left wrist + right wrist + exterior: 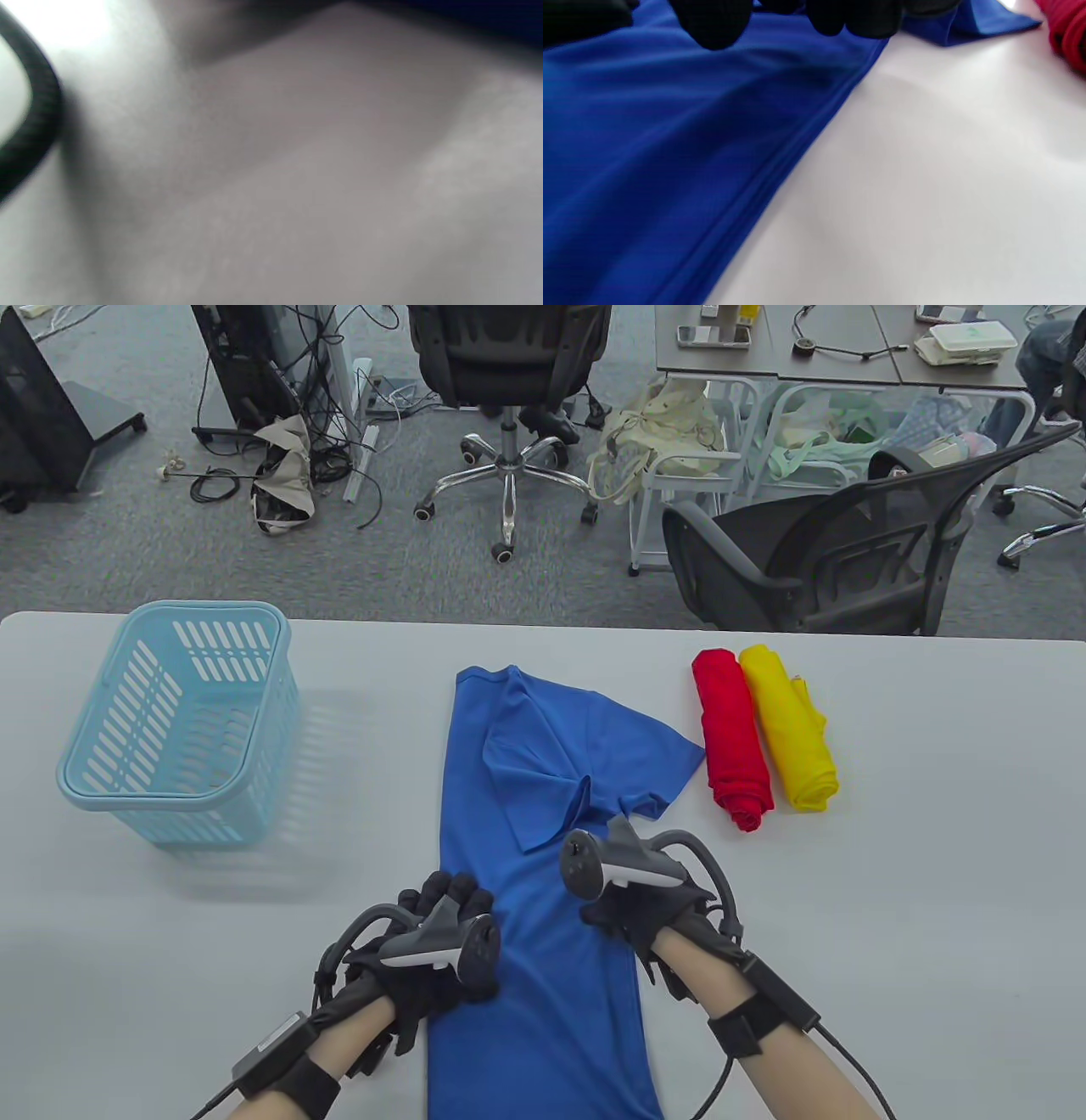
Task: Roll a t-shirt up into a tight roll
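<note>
A blue t-shirt [543,831] lies flat on the grey table [891,899], its left side and sleeve folded in over the middle and its right sleeve [657,768] spread out. My left hand [454,895] rests at the shirt's left edge, near its lower half; how its fingers lie is hidden by the tracker. My right hand [607,916] rests on the shirt's right side. In the right wrist view its fingertips [712,25] hang spread over the blue fabric [670,148] and grip nothing. The left wrist view is only a blur of table.
A red roll [731,738] and a yellow roll [789,729] lie side by side to the right of the shirt. A light blue plastic basket [182,721] stands at the table's left. Office chairs stand beyond the far edge.
</note>
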Demonstrator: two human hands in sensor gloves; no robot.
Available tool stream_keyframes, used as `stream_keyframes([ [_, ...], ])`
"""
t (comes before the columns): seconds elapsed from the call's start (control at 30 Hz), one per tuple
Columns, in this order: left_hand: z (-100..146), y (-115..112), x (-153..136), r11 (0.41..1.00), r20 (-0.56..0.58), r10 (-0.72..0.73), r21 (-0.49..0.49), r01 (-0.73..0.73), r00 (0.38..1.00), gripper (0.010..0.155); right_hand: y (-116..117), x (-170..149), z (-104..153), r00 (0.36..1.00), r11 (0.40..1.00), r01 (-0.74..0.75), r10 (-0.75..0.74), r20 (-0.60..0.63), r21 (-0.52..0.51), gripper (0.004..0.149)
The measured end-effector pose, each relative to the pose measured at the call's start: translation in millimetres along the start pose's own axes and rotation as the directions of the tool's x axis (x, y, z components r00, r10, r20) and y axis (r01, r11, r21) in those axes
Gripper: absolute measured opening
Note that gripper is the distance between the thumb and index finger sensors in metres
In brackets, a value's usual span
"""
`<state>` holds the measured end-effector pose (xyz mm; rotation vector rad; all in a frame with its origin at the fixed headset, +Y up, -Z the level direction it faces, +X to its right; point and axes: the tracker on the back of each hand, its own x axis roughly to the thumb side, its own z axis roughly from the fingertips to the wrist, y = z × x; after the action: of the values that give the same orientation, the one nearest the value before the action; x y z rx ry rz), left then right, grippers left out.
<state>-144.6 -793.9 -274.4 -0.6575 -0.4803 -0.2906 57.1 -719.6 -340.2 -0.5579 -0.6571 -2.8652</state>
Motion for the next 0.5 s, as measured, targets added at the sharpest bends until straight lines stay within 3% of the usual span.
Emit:
stream_keyframes([
  [0.03, 0, 0, 0, 1.0, -0.002, -0.002, -0.002, 0.002, 1.0, 0.092, -10, 1, -6, 0.999, 0.999, -0.025, 0.024, -0.028, -0.047, 0.069],
  [0.13, 0, -3, -1, 1.0, -0.003, 0.003, -0.004, -0.003, 1.0, 0.091, -21, 3, -32, 0.994, 0.993, -0.102, 0.1, -0.04, -0.053, 0.074],
  [0.27, 0, -9, -5, 0.999, 0.003, 0.035, 0.012, -0.035, 0.999, 0.091, -14, 4, -80, 0.981, 0.981, -0.182, 0.186, -0.055, 0.07, 0.075],
  [0.37, 1, -9, -5, 0.999, 0.003, 0.04, 0.012, -0.04, 0.999, 0.091, -20, 2, -93, 0.981, 0.982, -0.184, 0.186, -0.053, 0.036, 0.064],
  [0.43, 1, -9, -5, 0.999, 0.003, 0.039, 0.012, -0.039, 0.999, 0.091, -30, -1, -96, 0.972, 0.978, -0.208, 0.205, -0.112, -0.023, 0.037],
  [0.5, 1, -9, -5, 0.999, 0.004, 0.041, 0.012, -0.041, 0.999, 0.091, -44, -17, -95, 0.958, 0.974, -0.22, 0.206, -0.2, -0.047, 0.037],
])
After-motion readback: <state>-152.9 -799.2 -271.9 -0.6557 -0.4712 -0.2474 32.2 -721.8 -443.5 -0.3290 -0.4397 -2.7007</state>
